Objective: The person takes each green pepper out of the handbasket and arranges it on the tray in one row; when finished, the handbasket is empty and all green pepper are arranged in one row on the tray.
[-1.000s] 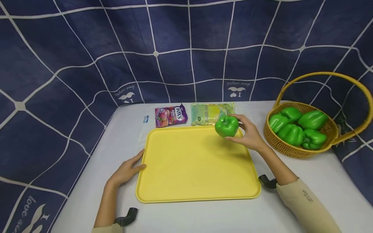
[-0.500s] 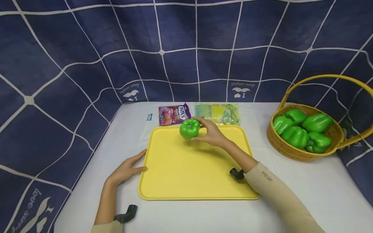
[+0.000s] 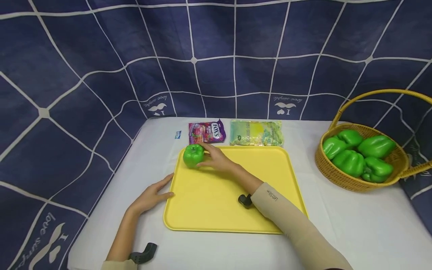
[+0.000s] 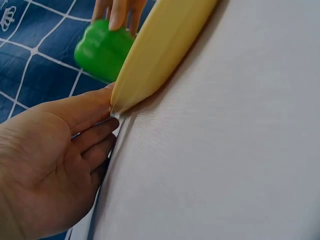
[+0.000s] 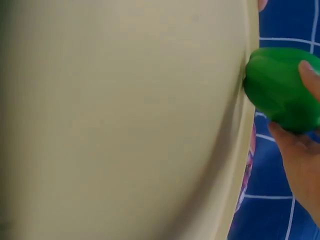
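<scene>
A glossy, smoothly lobed green pepper (image 3: pixel 193 155) is at the upper left corner of the shallow yellow tray (image 3: pixel 216 210), a rounded rectangle with a raised rim. The right hand (image 3: pixel 217 161) holds it, its grip spread only as wide as the pepper, thumb and fingers curved around its sides. The left hand (image 3: pixel 150 195) has hold of nothing; its grip is loose, fingers nearly straight, touching the tray's left rim.

Above the tray lie two shiny, crinkled packets, a purple bag (image 3: pixel 206 132) and a green-yellow bag (image 3: pixel 256 133), on the smooth white table (image 3: pixel 341 221). At right, a round basket (image 3: pixel 332 174) of coarse woven strands holds five green peppers (image 3: pixel 349 163). Behind hangs creased navy cloth (image 3: pixel 249 75) with white lines.

The basket's handle runs off the right edge. The beige right sleeve (image 3: pixel 297 228) covers the tray's lower right corner. The pepper is blurred in the left wrist view, and whether it touches the tray cannot be told.
</scene>
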Tool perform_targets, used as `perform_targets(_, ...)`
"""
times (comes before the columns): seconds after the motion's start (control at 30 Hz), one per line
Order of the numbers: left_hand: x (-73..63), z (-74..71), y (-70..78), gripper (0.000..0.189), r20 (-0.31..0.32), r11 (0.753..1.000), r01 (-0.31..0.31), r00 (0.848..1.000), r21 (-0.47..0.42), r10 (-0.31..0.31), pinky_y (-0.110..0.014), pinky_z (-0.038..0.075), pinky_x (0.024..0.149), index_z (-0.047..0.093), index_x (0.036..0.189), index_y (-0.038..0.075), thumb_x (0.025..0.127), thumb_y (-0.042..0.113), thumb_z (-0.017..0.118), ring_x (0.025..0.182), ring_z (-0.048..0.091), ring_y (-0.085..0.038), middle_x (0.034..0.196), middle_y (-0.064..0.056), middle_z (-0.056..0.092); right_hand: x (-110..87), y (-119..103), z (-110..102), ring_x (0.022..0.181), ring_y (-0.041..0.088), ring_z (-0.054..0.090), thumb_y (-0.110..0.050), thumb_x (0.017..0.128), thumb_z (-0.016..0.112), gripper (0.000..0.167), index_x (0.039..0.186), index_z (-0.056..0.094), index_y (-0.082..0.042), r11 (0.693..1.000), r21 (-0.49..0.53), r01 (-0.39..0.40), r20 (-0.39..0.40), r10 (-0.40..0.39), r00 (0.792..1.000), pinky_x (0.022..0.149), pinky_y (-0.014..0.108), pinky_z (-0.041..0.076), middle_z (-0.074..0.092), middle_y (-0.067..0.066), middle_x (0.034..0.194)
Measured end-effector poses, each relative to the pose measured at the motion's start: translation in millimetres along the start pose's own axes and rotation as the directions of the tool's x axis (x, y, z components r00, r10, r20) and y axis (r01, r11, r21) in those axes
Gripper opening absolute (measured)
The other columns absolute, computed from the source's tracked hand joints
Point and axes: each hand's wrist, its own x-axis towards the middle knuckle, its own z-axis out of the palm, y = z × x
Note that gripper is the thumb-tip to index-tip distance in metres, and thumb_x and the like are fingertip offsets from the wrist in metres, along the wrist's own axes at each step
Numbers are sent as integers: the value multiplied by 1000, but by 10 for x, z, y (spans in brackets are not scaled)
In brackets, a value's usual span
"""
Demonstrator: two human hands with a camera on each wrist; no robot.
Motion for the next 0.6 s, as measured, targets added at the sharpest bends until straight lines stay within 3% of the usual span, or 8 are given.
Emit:
perform_targets(0.23, -50, 41, -42, 69, -68, 1000, -19, 997, -6, 19, -53, 22, 107, 39, 142, 22, 82, 44, 66, 134, 26, -33, 146, -11, 31, 161, -24, 110, 128, 23, 39, -17, 80, 73, 83, 145, 24, -3, 996, -89, 29, 81, -22, 996, 103, 24, 34, 38, 15, 142)
perform_targets(0.6, -28, 40, -50, 68, -74, 1000, -17, 997, -21, 15, -53, 22, 107, 41, 141, 22, 81, 45, 67, 135, 25, -32, 146, -8, 32, 261, -66, 152, 122, 22, 46, -20, 81, 73, 82, 146, 24, -9, 987, -154, 41, 109, -24, 994, 105, 23, 30, 39, 11, 142)
